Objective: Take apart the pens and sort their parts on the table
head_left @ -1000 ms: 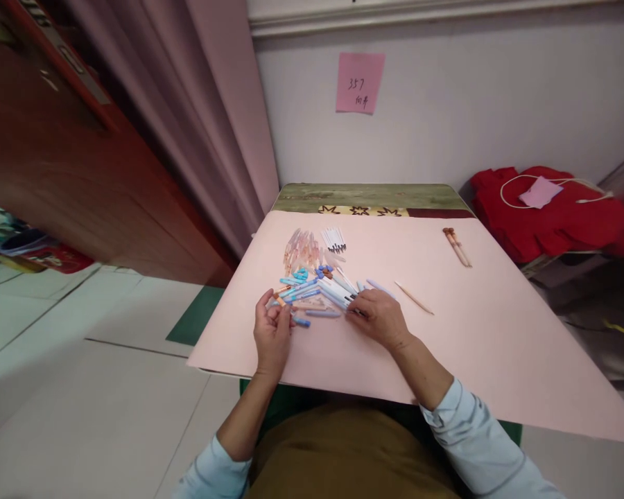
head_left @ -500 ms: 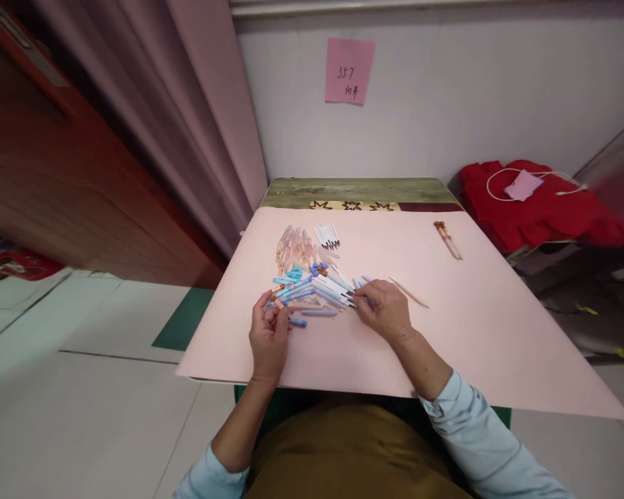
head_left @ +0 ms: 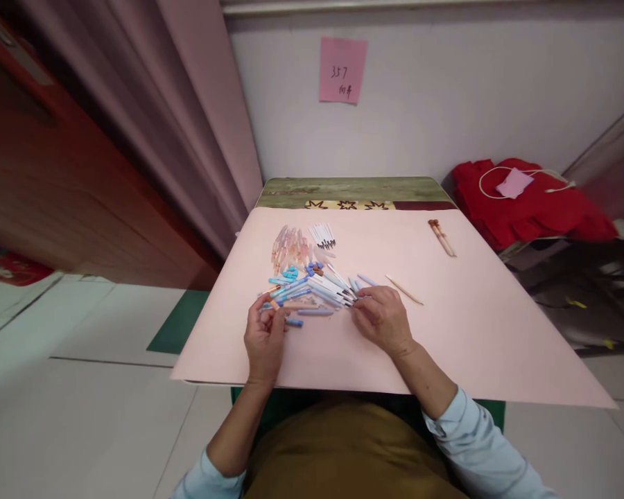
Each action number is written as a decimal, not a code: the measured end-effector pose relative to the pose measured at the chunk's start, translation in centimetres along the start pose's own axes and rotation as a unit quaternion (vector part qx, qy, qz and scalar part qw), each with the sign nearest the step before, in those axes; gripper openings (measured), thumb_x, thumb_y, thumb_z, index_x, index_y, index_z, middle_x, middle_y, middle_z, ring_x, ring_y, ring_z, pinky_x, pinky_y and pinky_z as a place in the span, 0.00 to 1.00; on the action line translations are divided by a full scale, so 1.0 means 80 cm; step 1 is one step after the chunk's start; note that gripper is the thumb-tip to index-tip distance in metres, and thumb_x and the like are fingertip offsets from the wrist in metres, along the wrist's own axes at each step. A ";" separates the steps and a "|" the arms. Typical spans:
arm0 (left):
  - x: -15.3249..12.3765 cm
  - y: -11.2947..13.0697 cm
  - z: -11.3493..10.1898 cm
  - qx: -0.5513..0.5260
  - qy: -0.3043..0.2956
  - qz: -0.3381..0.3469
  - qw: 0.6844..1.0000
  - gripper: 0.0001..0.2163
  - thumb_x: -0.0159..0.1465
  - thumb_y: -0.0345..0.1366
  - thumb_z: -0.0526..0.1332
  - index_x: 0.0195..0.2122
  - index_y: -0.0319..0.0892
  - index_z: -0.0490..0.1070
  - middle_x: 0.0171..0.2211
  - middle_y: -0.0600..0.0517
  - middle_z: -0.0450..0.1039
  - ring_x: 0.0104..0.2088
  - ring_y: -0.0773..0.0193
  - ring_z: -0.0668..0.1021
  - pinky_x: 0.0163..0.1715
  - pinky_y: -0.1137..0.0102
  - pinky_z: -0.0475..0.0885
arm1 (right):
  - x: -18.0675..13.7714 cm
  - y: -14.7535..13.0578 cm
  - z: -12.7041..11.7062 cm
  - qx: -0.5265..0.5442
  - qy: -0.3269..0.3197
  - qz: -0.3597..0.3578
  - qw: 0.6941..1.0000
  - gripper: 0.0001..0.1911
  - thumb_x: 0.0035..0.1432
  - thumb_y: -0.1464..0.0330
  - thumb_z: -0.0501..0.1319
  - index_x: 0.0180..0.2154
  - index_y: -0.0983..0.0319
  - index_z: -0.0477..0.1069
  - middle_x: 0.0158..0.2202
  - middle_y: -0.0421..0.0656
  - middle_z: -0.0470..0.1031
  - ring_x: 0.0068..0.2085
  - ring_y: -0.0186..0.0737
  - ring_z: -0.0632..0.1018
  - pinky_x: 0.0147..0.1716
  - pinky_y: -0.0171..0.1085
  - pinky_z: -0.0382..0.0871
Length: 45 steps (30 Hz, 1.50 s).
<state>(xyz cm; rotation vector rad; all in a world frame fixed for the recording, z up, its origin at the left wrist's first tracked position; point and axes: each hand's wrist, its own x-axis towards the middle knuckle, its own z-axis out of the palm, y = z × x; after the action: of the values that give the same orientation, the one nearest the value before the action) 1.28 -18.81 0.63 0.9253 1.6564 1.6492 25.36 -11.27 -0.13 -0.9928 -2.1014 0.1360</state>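
My left hand (head_left: pixel 265 336) is at the left of a heap of pen parts, its fingers closed round an orange-brown pen part (head_left: pixel 273 303). Just beside those fingers lies a short blue pen piece (head_left: pixel 294 322). On the heap's right side my right hand (head_left: pixel 385 317) has thumb and forefinger pinched together by the dark tips of white pen refills (head_left: pixel 333 285); whatever is between them is hidden. Blue pen barrels (head_left: pixel 291 290) and a lavender barrel (head_left: pixel 315 312) lie between the hands. Turquoise pieces (head_left: pixel 290 273) and dark blue pieces (head_left: pixel 315 267) top the heap.
Pinkish clear barrels (head_left: pixel 291 246) and a row of white refills (head_left: pixel 323 235) lie behind the heap. A thin beige stick-like pen (head_left: pixel 404 290) rests to the right, with brown-topped pens (head_left: pixel 442 238) farther back. Red cloth (head_left: pixel 525 208) is piled beyond the pink-covered table (head_left: pixel 478 333).
The whole view has shifted slightly. My right fingertips have moved a little at the refill tips, while my left hand keeps its hold on the orange-brown pen part.
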 end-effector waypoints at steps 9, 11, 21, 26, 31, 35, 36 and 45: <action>-0.001 0.006 0.001 0.011 0.001 0.006 1.000 0.28 0.60 0.45 0.65 0.59 0.44 0.61 0.29 0.54 0.74 0.23 0.70 0.73 0.25 0.75 0.70 | 0.002 -0.007 -0.003 0.023 -0.008 -0.026 0.999 0.04 0.60 0.69 0.60 0.35 0.57 0.74 0.37 0.43 0.80 0.40 0.41 0.77 0.43 0.41 0.66; -0.001 0.007 0.002 0.008 0.003 0.003 1.000 0.28 0.60 0.45 0.65 0.59 0.43 0.61 0.30 0.54 0.74 0.23 0.70 0.73 0.24 0.75 0.70 | 0.001 -0.005 -0.003 0.000 0.031 0.011 0.999 0.05 0.61 0.69 0.60 0.36 0.57 0.75 0.37 0.43 0.80 0.41 0.42 0.77 0.44 0.41 0.66; 0.003 -0.008 0.002 -0.023 0.007 -0.003 1.000 0.20 0.58 0.42 0.68 0.48 0.43 0.65 0.29 0.56 0.73 0.23 0.71 0.74 0.25 0.76 0.69 | -0.003 0.008 0.004 -0.080 0.091 0.080 0.989 0.05 0.60 0.69 0.61 0.36 0.58 0.76 0.43 0.45 0.77 0.46 0.45 0.75 0.48 0.44 0.63; 0.004 -0.016 0.000 -0.025 -0.001 0.028 0.999 0.13 0.58 0.41 0.68 0.40 0.41 0.70 0.30 0.54 0.74 0.27 0.70 0.75 0.27 0.76 0.70 | -0.006 0.009 0.007 -0.087 0.096 0.071 0.989 0.04 0.59 0.69 0.62 0.36 0.58 0.76 0.43 0.44 0.78 0.46 0.44 0.76 0.49 0.44 0.64; 0.002 -0.017 0.001 -0.006 -0.014 0.050 0.999 0.12 0.59 0.40 0.67 0.41 0.41 0.74 0.35 0.51 0.77 0.33 0.67 0.78 0.31 0.74 0.72 | -0.007 0.010 0.008 -0.095 0.107 0.059 0.988 0.04 0.60 0.68 0.62 0.35 0.58 0.77 0.42 0.43 0.79 0.44 0.43 0.77 0.47 0.43 0.66; 0.001 -0.016 0.001 -0.011 -0.019 0.049 0.999 0.12 0.59 0.40 0.67 0.41 0.41 0.74 0.35 0.51 0.77 0.32 0.67 0.78 0.31 0.73 0.73 | -0.009 0.011 0.008 -0.097 0.117 0.053 0.987 0.04 0.59 0.68 0.62 0.35 0.58 0.77 0.41 0.43 0.79 0.42 0.43 0.78 0.46 0.43 0.68; 0.001 -0.015 0.000 -0.014 -0.018 0.046 0.999 0.12 0.59 0.40 0.68 0.40 0.41 0.74 0.34 0.51 0.77 0.31 0.67 0.78 0.30 0.73 0.73 | -0.009 0.011 0.008 -0.095 0.119 0.050 0.987 0.04 0.59 0.69 0.62 0.35 0.58 0.77 0.41 0.43 0.80 0.42 0.43 0.78 0.46 0.43 0.68; -0.017 0.026 0.032 -0.079 -0.028 -0.009 0.996 0.11 0.55 0.40 0.70 0.34 0.40 0.73 0.30 0.54 0.73 0.26 0.71 0.72 0.25 0.76 0.69 | 0.008 -0.039 0.008 0.242 0.044 0.043 0.968 0.12 0.60 0.70 0.63 0.47 0.57 0.74 0.41 0.44 0.77 0.32 0.35 0.77 0.32 0.37 0.74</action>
<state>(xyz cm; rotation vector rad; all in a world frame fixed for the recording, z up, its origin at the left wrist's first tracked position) 4.28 -18.55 2.55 0.8678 1.4700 1.6989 22.81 -12.79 1.10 -0.7732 -1.8181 0.6066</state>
